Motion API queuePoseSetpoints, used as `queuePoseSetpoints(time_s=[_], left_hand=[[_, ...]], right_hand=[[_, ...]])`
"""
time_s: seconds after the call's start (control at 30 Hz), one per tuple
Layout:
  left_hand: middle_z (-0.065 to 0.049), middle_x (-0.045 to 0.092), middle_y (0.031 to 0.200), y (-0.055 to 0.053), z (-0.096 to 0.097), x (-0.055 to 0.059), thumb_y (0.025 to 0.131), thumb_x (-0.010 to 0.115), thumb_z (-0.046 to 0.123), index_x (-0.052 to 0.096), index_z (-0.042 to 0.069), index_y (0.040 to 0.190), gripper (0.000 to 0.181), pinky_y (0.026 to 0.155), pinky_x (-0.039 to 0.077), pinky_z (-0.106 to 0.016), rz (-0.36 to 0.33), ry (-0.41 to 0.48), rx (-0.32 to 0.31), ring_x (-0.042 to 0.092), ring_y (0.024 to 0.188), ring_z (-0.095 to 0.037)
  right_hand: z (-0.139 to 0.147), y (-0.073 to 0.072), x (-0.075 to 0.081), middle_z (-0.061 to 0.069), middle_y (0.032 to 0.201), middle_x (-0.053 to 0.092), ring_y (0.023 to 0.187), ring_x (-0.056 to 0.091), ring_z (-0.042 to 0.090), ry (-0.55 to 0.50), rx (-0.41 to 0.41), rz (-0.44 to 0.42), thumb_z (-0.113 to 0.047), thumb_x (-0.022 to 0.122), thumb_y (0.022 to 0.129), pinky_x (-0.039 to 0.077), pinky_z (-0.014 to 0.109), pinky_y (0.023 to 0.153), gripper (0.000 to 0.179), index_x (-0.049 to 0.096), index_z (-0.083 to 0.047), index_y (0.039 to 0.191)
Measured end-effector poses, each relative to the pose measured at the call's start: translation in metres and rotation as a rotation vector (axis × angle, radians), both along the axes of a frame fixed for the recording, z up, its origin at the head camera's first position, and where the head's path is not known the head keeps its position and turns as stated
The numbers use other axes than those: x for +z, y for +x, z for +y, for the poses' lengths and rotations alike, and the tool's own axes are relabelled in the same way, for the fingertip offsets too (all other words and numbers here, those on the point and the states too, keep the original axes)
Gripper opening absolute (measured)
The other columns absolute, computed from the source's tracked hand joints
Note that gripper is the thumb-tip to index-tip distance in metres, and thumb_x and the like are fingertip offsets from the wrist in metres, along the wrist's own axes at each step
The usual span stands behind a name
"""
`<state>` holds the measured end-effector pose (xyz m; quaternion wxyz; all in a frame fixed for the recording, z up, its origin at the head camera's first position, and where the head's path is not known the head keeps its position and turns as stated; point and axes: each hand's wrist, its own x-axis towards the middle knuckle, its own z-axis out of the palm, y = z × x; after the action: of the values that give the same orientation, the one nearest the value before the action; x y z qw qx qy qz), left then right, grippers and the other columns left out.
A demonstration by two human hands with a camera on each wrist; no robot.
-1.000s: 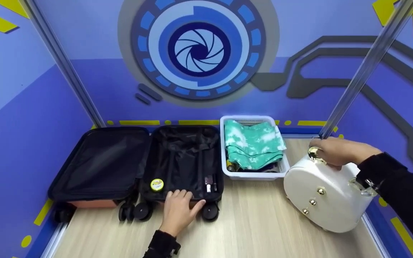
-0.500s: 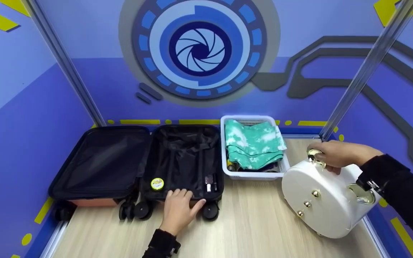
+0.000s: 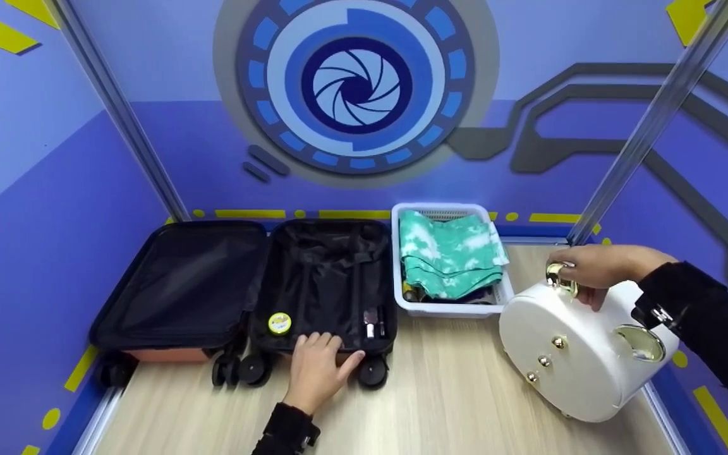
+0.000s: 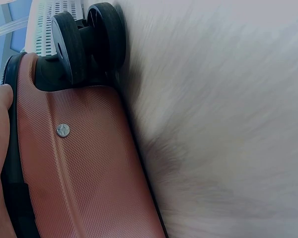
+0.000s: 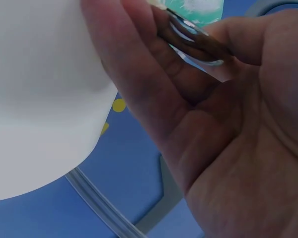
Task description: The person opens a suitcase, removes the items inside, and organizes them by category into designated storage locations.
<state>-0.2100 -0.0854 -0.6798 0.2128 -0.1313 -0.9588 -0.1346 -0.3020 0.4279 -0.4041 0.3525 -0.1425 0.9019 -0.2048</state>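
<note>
An open suitcase lies with its two black-lined halves side by side. My left hand [image 3: 316, 370] rests on the front rim of the right half [image 3: 332, 284], fingers over the edge and thumb spread; the left wrist view shows its copper-coloured shell [image 4: 84, 158]. A round yellow-rimmed tin [image 3: 279, 323] and small dark cosmetic-like items [image 3: 373, 323] lie inside that half. At the right, a white rounded vanity case [image 3: 566, 354] with gold studs stands tilted. My right hand [image 3: 598, 268] grips its gold metal handle [image 5: 193, 42] at the top. Whether the case touches the table is unclear.
The suitcase's left half [image 3: 181, 284] lies beside the left wall. Between suitcase and vanity case stands a white plastic basket [image 3: 449, 309] holding folded green-and-white cloth [image 3: 452, 253] and partly hidden items. Black wheels [image 3: 373, 373] jut from the suitcase's front. Blue panels enclose the table.
The white vanity case has shifted slightly toward me and turned in my right hand, showing more of the gold-rimmed oval on its side. My left hand has stayed on the suitcase rim.
</note>
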Motion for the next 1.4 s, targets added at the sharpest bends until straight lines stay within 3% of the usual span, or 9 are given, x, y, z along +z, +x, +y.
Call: queuePoseSetpoints(time_s=[0.17, 0.4, 1.0, 1.1, 1.3, 1.4], left_hand=[[-0.004, 0.078, 0.096, 0.001, 0.000, 0.000, 0.102, 0.063, 0.073, 0.079, 0.016, 0.101, 0.059, 0.090, 0.049, -0.048, -0.015, -0.011, -0.002, 0.070, 0.096, -0.028], [-0.003, 0.076, 0.093, 0.000, -0.001, 0.000, 0.103, 0.061, 0.073, 0.078, 0.015, 0.098, 0.060, 0.087, 0.048, -0.047, 0.017, -0.013, -0.012, 0.069, 0.092, -0.028], [-0.004, 0.075, 0.090, 0.000, -0.002, -0.001, 0.102, 0.065, 0.071, 0.077, 0.014, 0.096, 0.059, 0.085, 0.047, -0.047, 0.035, -0.006, -0.021, 0.068, 0.090, -0.028], [-0.004, 0.075, 0.090, 0.000, -0.002, -0.002, 0.102, 0.065, 0.071, 0.077, 0.015, 0.096, 0.058, 0.086, 0.047, -0.047, 0.030, -0.002, -0.021, 0.068, 0.090, -0.028], [-0.004, 0.076, 0.092, 0.000, -0.002, -0.001, 0.100, 0.068, 0.071, 0.078, 0.015, 0.097, 0.057, 0.087, 0.048, -0.047, 0.038, 0.013, -0.016, 0.070, 0.092, -0.029], [-0.004, 0.077, 0.093, 0.001, -0.002, -0.001, 0.100, 0.069, 0.071, 0.078, 0.015, 0.098, 0.056, 0.088, 0.049, -0.047, 0.044, 0.020, -0.019, 0.070, 0.092, -0.029]], right_hand=[[-0.006, 0.003, -0.001, 0.014, 0.083, 0.071, 0.070, 0.074, 0.019, -0.016, -0.015, -0.027, -0.013, 0.039, 0.116, 0.068, 0.042, 0.066, 0.026, 0.050, 0.001, 0.136], [-0.019, 0.008, -0.005, 0.014, 0.084, 0.075, 0.067, 0.077, 0.019, -0.038, -0.011, -0.030, -0.013, 0.039, 0.115, 0.068, 0.042, 0.066, 0.036, 0.044, 0.008, 0.145], [-0.062, 0.024, -0.017, 0.010, 0.077, 0.072, 0.058, 0.072, 0.016, -0.070, -0.068, 0.099, -0.012, 0.039, 0.114, 0.066, 0.038, 0.060, 0.027, 0.057, 0.006, 0.125], [-0.069, 0.025, -0.018, 0.009, 0.076, 0.072, 0.056, 0.071, 0.016, -0.070, -0.071, 0.107, -0.013, 0.039, 0.115, 0.065, 0.038, 0.060, 0.028, 0.056, 0.006, 0.125], [-0.083, 0.026, -0.020, 0.009, 0.071, 0.071, 0.052, 0.070, 0.015, -0.101, -0.101, 0.128, -0.014, 0.038, 0.115, 0.064, 0.038, 0.056, 0.039, 0.050, 0.013, 0.140], [-0.088, 0.028, -0.023, 0.008, 0.069, 0.070, 0.051, 0.069, 0.014, -0.109, -0.123, 0.137, -0.014, 0.037, 0.115, 0.064, 0.038, 0.055, 0.038, 0.052, 0.012, 0.137]])
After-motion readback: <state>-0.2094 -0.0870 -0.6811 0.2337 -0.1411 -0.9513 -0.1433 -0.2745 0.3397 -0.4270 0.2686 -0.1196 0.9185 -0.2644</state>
